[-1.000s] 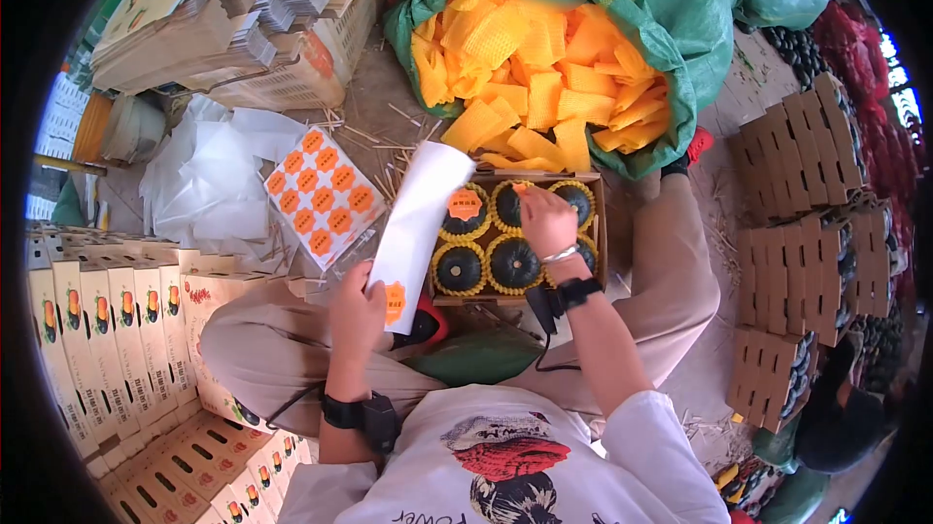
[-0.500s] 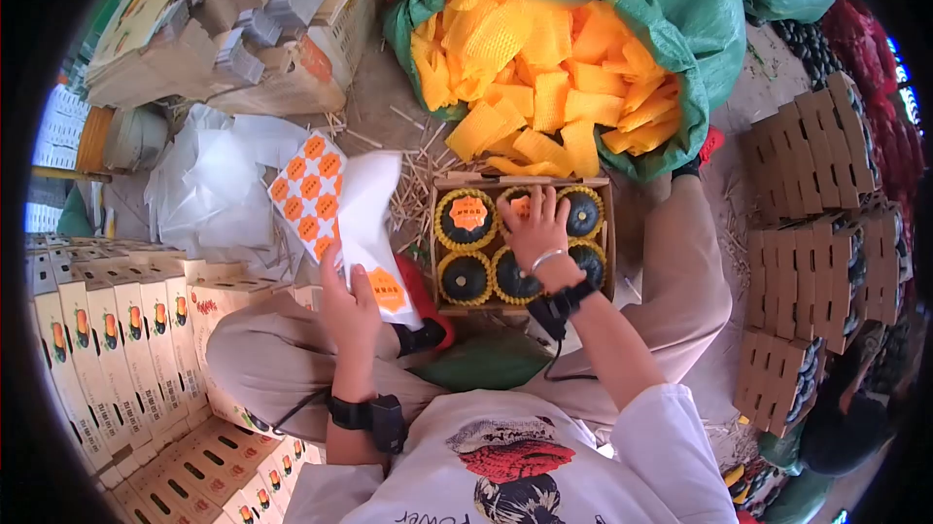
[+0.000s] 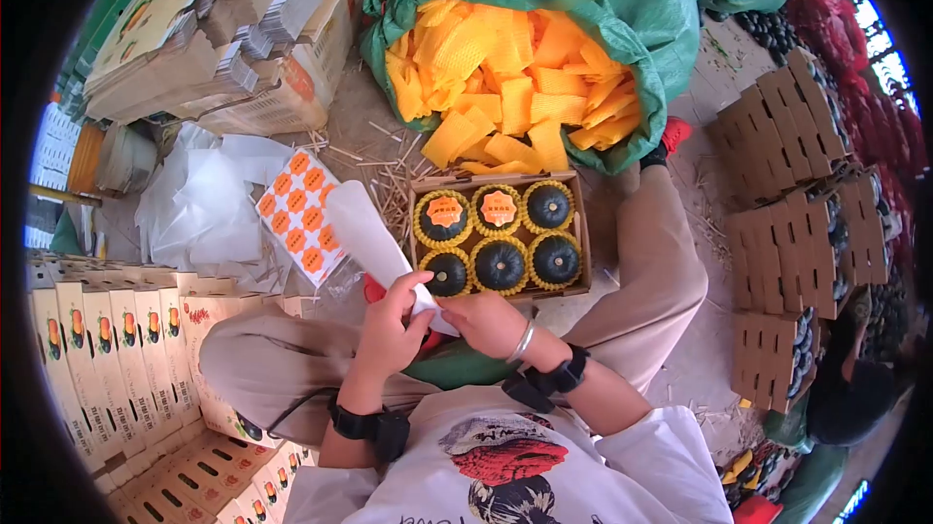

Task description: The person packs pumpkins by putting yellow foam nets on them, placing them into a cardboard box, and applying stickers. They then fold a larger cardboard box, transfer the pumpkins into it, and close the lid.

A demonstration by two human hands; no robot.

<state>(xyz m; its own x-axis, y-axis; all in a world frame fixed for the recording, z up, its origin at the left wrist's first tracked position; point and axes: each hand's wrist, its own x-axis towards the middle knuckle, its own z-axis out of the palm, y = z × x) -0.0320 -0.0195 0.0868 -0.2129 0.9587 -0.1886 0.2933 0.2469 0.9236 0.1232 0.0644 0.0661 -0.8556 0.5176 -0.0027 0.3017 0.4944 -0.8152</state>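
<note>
My left hand (image 3: 391, 328) pinches a white backing sheet (image 3: 367, 232) just below the open carton (image 3: 583, 232). My right hand (image 3: 484, 324) has its fingers closed at the same sheet's lower end, beside my left fingertips. Inside the carton lie several dark green squashes (image 3: 501, 264) in yellow foam nets. Orange labels are on two of them, the top left one (image 3: 444, 211) and the top middle one (image 3: 499, 209). A sheet of orange stickers (image 3: 301, 221) lies left of the backing sheet.
A green sack (image 3: 671, 38) full of yellow foam nets (image 3: 515, 87) stands beyond the carton. Flattened cartons (image 3: 214, 38) are stacked at upper left, printed boxes (image 3: 126, 359) at lower left. Filled cartons (image 3: 777, 242) stand at right, near a person in dark clothing (image 3: 855, 398).
My right hand has left the top middle squash, whose label is now uncovered, and has come to the backing sheet beside my left hand. The sticker sheet now lies apart from my left hand.
</note>
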